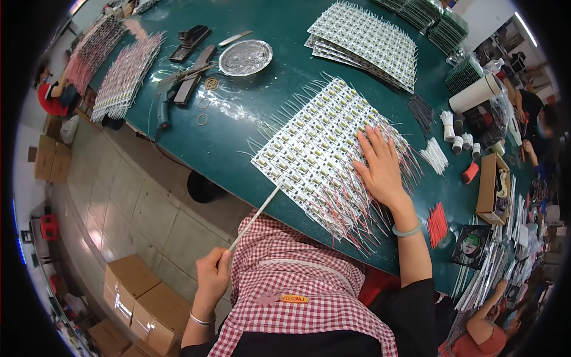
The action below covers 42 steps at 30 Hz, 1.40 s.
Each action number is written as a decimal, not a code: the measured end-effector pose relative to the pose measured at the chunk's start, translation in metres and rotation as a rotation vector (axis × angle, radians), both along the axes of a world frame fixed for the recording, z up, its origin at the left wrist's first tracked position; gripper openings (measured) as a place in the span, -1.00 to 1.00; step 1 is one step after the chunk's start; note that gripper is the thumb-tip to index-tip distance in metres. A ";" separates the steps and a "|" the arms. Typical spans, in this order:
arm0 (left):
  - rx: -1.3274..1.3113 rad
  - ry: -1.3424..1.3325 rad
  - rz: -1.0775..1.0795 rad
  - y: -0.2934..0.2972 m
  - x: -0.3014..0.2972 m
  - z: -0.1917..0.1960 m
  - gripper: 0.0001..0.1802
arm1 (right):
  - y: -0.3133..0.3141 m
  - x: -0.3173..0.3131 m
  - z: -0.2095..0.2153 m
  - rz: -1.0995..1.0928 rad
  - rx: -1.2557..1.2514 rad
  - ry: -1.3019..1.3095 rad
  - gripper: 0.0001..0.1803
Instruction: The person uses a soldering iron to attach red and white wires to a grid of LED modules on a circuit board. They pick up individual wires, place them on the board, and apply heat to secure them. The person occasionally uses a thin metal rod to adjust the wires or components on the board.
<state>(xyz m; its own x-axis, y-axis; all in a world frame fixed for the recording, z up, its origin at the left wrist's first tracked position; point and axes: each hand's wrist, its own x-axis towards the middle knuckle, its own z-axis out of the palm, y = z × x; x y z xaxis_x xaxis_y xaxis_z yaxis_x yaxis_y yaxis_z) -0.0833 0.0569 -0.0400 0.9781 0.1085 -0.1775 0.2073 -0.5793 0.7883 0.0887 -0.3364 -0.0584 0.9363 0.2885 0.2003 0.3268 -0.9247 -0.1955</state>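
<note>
flanking circuit panel (321, 143): silver dish (245, 58), black strips (421, 114) | partly covering: right grip (382, 172)

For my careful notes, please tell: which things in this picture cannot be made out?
Head view:
Part of the circuit-board sheet: covered by the right hand.
Near end of the pale rod: hidden inside the closed left hand.
Round black object below: partly hidden by the table, kind unclear.
Dark stack, upper right: cut off by the top edge.
</note>
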 end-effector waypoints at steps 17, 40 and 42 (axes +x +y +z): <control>0.244 -0.302 -0.015 -0.017 0.004 -0.004 -0.94 | 0.002 0.000 0.000 0.007 0.000 -0.022 -0.30; 0.162 -0.280 -0.113 -0.044 0.044 -0.004 -0.88 | 0.001 -0.001 -0.002 -0.007 0.023 -0.022 -0.33; 0.181 -0.334 -0.130 -0.050 0.051 -0.006 -0.88 | 0.001 -0.001 -0.002 -0.007 0.030 -0.014 -0.33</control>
<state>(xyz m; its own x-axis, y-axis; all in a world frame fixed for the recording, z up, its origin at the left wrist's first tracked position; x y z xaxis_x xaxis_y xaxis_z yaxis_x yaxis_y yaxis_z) -0.0322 0.0074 -0.0464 0.9863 -0.0193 0.1636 -0.1274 -0.7194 0.6828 0.0877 -0.3351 -0.0605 0.9354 0.2757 0.2214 0.3232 -0.9207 -0.2189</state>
